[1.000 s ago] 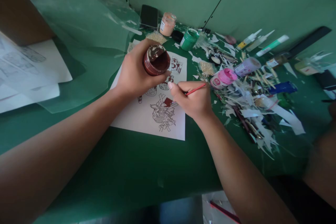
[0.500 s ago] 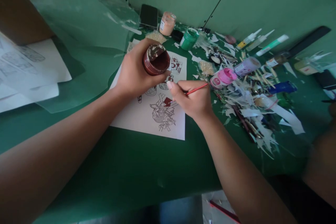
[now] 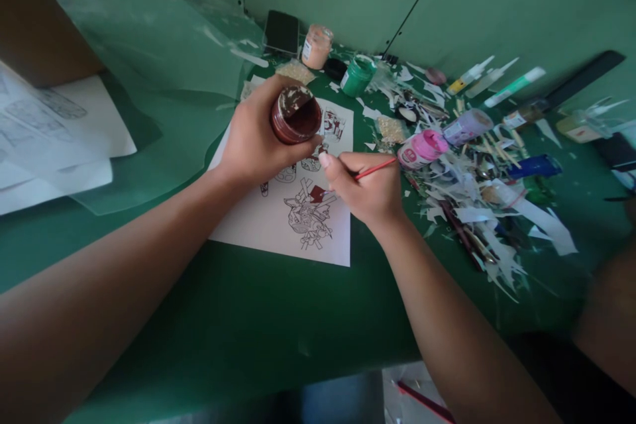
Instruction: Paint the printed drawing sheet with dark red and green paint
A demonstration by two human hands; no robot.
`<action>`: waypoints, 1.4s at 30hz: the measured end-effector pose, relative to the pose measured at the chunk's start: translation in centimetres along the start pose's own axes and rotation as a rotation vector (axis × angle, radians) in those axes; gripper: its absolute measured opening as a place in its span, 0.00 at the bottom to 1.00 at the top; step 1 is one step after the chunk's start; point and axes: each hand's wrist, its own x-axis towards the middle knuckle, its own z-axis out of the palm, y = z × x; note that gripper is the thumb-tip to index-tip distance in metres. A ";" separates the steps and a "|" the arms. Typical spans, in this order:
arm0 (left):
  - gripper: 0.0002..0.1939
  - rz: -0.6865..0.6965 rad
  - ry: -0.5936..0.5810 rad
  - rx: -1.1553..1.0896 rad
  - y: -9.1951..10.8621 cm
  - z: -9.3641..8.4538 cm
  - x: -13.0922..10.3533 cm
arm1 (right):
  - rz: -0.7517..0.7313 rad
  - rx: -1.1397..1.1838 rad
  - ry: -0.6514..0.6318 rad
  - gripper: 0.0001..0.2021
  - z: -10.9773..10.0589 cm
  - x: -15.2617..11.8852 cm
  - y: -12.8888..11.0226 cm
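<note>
My left hand [image 3: 256, 136] is wrapped round a jar of dark red paint [image 3: 297, 116], held tilted above the paper so its open mouth faces me. In my right hand [image 3: 365, 185] a thin paintbrush with a red handle [image 3: 376, 169] is pinched between thumb and fingers. The brush tip is hidden behind the fingers, close to the drawing. Under both hands lies a white sheet [image 3: 248, 225] with printed line drawings. One patch [image 3: 317, 194] of the lower drawing is dark red, and a drawing near the top [image 3: 334, 124] also shows dark red.
Beyond the sheet stand a peach paint jar [image 3: 317, 46] and a green one [image 3: 358, 74]. To the right lie a pink paint jar [image 3: 422, 149], a purple jar [image 3: 468, 126] and many paper scraps [image 3: 477, 212]. Printed sheets [image 3: 106, 119] and a brown box [image 3: 47, 20] are at left.
My right hand has shifted very slightly to the right with the paintbrush. My left hand still holds the jar in nearly the same place.
</note>
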 end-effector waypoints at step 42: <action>0.23 0.045 -0.148 -0.008 0.8 -0.6 -0.3 | 0.136 0.470 0.575 0.22 -0.5 0.7 -0.4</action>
